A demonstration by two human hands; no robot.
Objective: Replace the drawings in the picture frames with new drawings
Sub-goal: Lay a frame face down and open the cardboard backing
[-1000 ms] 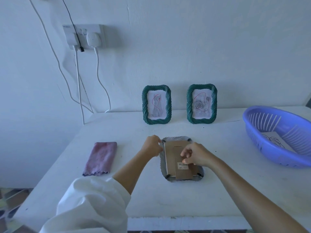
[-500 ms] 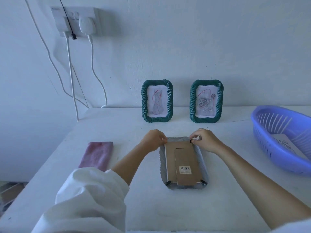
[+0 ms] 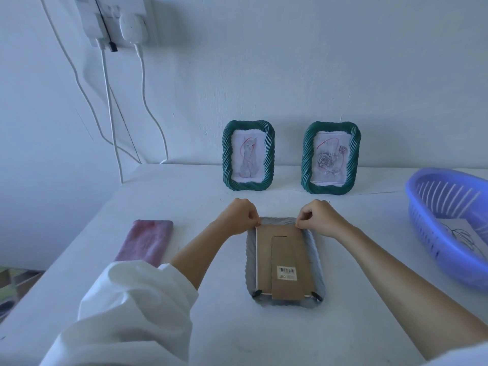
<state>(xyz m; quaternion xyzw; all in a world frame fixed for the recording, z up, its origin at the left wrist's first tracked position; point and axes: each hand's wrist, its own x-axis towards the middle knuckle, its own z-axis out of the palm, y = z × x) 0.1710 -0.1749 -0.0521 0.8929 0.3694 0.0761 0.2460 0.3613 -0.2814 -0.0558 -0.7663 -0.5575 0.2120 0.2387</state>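
Observation:
A picture frame lies face down on the white table, its brown cardboard back with a barcode sticker facing up. My left hand has curled fingers at the back's top left corner. My right hand pinches at the top right corner. What the fingertips hold is too small to tell. Two green frames stand against the wall: one with a cat drawing and one with a rose drawing. A loose drawing lies in the basket at the right.
A purple plastic basket sits at the table's right edge. A folded pink cloth lies on the left. White cables hang from a wall socket at the upper left. The table ends close to my body.
My right hand moved from the middle of the cardboard back up to its top right corner. My left hand stayed at the top left corner. The view shifted closer.

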